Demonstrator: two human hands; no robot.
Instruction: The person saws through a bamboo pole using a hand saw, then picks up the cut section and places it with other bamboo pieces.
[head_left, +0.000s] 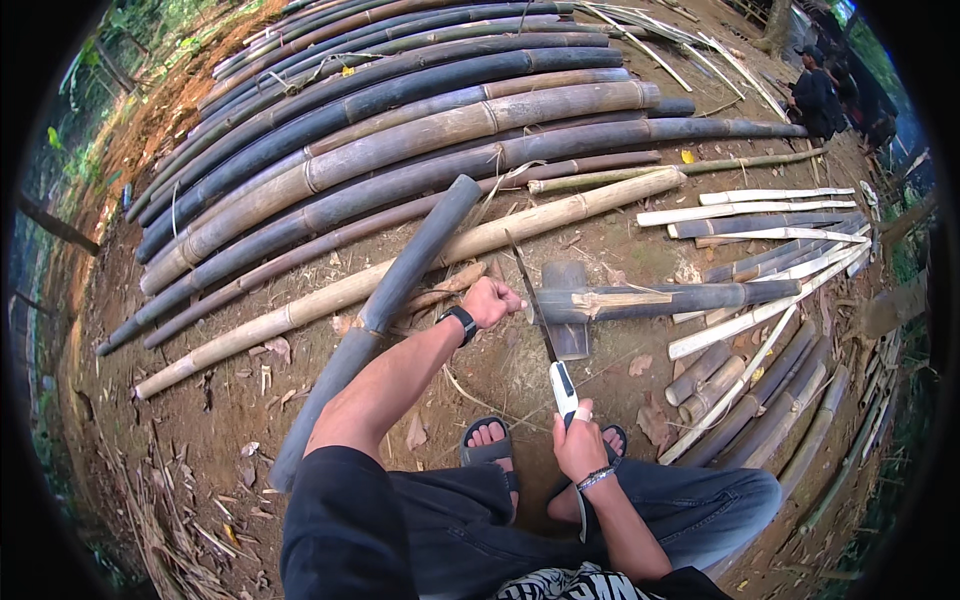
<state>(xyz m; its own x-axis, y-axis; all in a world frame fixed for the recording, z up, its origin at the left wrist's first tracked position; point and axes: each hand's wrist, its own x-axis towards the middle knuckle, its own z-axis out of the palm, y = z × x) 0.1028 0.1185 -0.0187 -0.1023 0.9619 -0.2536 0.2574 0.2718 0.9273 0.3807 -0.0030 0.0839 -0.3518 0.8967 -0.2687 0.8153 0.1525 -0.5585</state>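
Note:
My right hand (pixel 580 445) is closed around the white and black handle of a hand saw (pixel 564 388). The saw's dark, narrow blade points up and away, lying across the near left end of a dark bamboo pole (pixel 700 298). A pale patch shows on the pole where its skin is stripped. Under that pole lies a short, thick bamboo piece (pixel 571 342), set crosswise. My left hand (pixel 493 302) has its fingers curled at the pole's cut left end, just left of the blade. What those fingers hold, if anything, is hidden.
A long dark bamboo (pixel 330 405) lies slantwise under my left forearm, across a pale pole (pixel 300 312). Many thick bamboo poles (pixel 400 140) lie side by side beyond. Split strips (pixel 750 212) and short lengths (pixel 712 390) cover the right side. People (pixel 815 95) are at far right.

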